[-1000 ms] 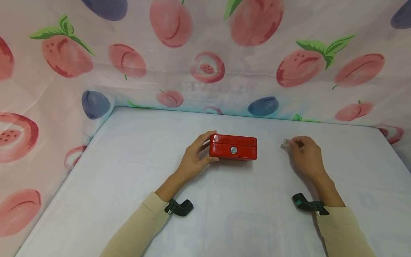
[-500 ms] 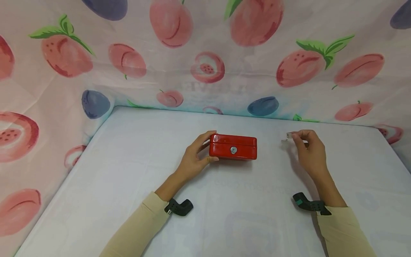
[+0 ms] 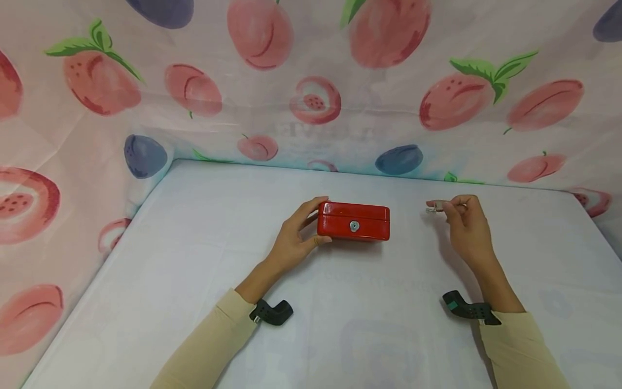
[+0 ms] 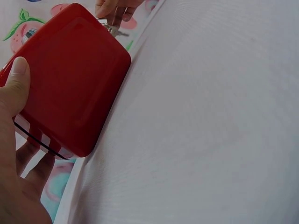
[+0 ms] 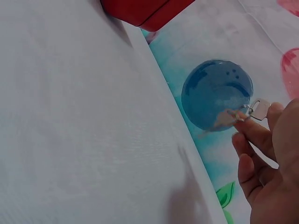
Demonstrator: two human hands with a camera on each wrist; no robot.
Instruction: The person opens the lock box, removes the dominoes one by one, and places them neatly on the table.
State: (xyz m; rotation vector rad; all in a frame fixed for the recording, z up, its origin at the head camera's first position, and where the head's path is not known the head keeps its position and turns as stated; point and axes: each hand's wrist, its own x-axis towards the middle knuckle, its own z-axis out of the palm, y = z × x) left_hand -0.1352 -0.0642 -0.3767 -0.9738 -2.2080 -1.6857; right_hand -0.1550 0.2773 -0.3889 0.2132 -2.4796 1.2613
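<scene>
A small red lockable cash box [image 3: 335, 221] sits at the middle of the table, its round silver lock [image 3: 354, 226] facing the person. My left hand [image 3: 286, 248] grips the box's left end, thumb on the near side and fingers round the far side. In the left wrist view, that thumb [image 4: 17, 84] presses on the red face. Off to the box's right, my right hand [image 3: 470, 229] pinches a small bunch of silver keys [image 3: 438, 205]. One key's flat head [image 5: 260, 109] lies at the thumb, with the ring and another key, blurred, by the fingertips.
A white cloth [image 3: 369, 324] covers the table. Behind it and on the left hangs a fruit-print curtain [image 3: 359, 119]. A black wrist camera mount [image 3: 272, 313] is on the left wrist, another mount [image 3: 468, 309] on the right.
My right hand has moved a little away from the person and to the right, and the keys have turned in its fingers. The left hand and the cash box have stayed put.
</scene>
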